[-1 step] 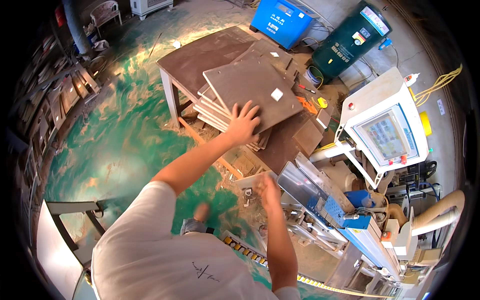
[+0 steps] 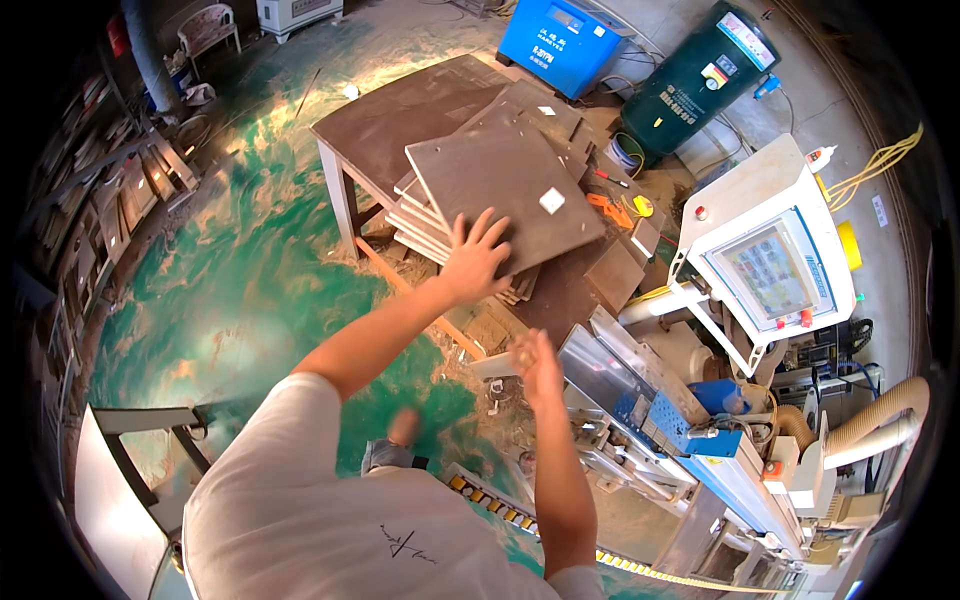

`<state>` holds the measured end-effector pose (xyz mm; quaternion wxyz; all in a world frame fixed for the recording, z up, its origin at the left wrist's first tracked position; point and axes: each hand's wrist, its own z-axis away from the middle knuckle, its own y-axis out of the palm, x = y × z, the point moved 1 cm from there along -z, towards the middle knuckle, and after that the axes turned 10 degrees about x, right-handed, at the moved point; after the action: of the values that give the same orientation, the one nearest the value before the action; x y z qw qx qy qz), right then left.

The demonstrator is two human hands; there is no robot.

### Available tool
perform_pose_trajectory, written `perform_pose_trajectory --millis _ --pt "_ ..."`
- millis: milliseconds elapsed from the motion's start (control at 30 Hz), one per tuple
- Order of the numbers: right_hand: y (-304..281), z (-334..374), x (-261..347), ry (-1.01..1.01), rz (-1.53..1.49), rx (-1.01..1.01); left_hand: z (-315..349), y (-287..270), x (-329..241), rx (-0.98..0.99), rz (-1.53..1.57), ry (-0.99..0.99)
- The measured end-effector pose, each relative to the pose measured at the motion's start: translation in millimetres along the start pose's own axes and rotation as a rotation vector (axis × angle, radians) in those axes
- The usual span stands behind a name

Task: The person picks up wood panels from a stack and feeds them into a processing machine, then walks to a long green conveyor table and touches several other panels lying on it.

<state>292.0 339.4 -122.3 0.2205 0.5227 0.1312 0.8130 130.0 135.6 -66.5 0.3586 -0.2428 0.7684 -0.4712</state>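
Observation:
A brown board with a white label lies at an angle on top of a stack of similar boards with pale edges. My left hand is open, fingers spread over the near edge of the top board. Whether it presses on the board or just hovers there, I cannot tell. My right hand is raised to the right, near the end of the machine's metal bed. Its fingers are loosely bent and slightly blurred, with nothing visible in them.
The stack sits on a brown table. To its right lie an orange tool and a yellow tape measure. A control panel on a white arm stands at right. Behind are a blue cabinet and a green tank.
My left hand has shifted slightly toward me and to the left along the top board. My right hand has risen a little, its fingers now turned more upward. The boards stay put.

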Motion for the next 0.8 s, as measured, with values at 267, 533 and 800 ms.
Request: perform_pose_trajectory --millis 267,533,800 --pt "38.4 -38.9 9.6 -0.058 -0.436 -0.158 119.6 -35.2 38.8 -0.451 0.612 -0.446" --pt "8.6 92.7 -60.0 -0.068 -0.395 -0.159 138.6 -15.0 36.9 0.016 1.304 -0.866" --pt "-67.9 192.3 -104.1 0.012 -0.524 -0.456 179.2 58.9 -64.8 0.129 0.868 -0.753"
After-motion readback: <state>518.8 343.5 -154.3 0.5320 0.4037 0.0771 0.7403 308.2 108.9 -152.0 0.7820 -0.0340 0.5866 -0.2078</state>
